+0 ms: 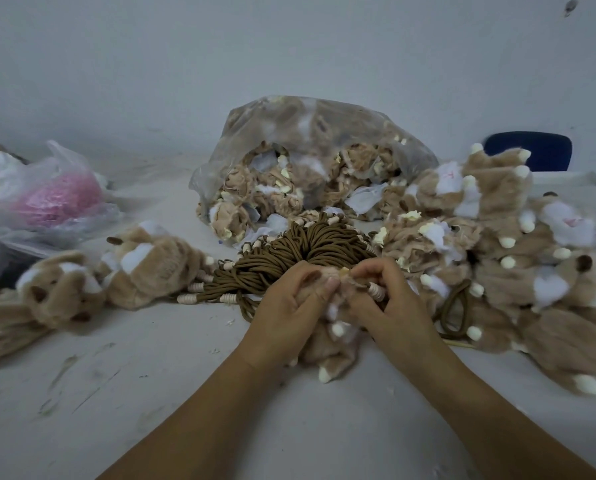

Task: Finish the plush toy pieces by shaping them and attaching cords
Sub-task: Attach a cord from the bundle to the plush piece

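A tan plush piece (327, 355) with cream claw tips lies on the white table (151, 393) under both hands. My left hand (289, 313) grips its upper part, thumb and fingers curled round the fur. My right hand (390, 306) pinches the top of the same piece, where a cord end with a ribbed cream bead (376, 291) shows. Just behind the hands lies a bundle of brown cords (296, 252) with cream beads.
A clear plastic bag (310, 157) full of unfinished plush pieces stands behind the cords. A heap of plush paws (518, 258) fills the right side, with one brown cord loop (457, 311) on it. Two plush pieces (116, 271) lie left. A pink-filled bag (54, 199) sits far left.
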A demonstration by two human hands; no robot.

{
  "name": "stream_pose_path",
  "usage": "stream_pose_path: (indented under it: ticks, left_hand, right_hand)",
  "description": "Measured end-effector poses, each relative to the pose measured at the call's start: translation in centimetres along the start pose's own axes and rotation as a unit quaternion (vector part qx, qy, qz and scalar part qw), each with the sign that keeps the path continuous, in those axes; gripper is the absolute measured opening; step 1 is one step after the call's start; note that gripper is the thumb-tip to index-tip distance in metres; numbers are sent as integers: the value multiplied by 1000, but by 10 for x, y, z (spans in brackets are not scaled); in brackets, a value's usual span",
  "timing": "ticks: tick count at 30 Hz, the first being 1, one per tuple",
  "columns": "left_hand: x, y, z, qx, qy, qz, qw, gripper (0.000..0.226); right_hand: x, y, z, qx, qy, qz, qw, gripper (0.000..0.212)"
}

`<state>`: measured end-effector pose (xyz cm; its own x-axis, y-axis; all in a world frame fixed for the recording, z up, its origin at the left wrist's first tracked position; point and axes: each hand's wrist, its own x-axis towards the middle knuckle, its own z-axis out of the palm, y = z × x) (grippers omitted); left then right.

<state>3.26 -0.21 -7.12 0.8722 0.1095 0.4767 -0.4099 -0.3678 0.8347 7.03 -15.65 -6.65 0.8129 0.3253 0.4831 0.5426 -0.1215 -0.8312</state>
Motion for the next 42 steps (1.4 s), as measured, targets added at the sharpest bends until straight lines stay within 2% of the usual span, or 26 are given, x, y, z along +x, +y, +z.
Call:
stream_pose_path:
  ticks: [3,7,12,15,19,20,22,24,30,35,39,42]
  left_hand:
    - [0,-3,1,28,-4,12,1000,22]
    - [0,-4,2,31,-24,12,999,14]
    - [-2,2,5,-65,-59,-62,994,22]
    - [-4,7,3,-119,-68,-128,982,21]
    - [-3,7,2,-89,-56,-113,988,14]
    - [-3,7,2,-86,-53,-114,988,14]
    - [-4,7,1,-82,-47,-122,988,16]
    - [-4,7,1,-80,-41,-118,989,15]
    - [-5,8,1,-97,-37,-122,987,12]
    - [-3,8,0,-148,-7,-152,977,7]
    - [-1,8,-1,-169,-25,-175,970,12]
    - [0,8,-1,-186,-28,-192,963,10]
  right_hand:
    - [0,-1,-1,8,0,-4,1000,13]
    - [2,-1,-1,-36,8,-29,999,15]
    - [2,2,0,-53,1,-35,998,21]
    - [1,3,2,-36,-2,-32,999,16]
    - [3,7,-1,-58,16,14,998,6]
    - [5,7,-4,-81,20,21,996,10]
    - [7,9,-9,-125,24,6,992,27]
    - [7,12,-11,-151,19,-32,988,32]
    - [5,16,-9,-175,-18,-76,981,21]
    - [5,17,-9,-165,-37,-81,982,23]
    - [6,17,-7,-183,-41,-85,979,30]
    - [5,17,-7,-220,-45,-100,969,26]
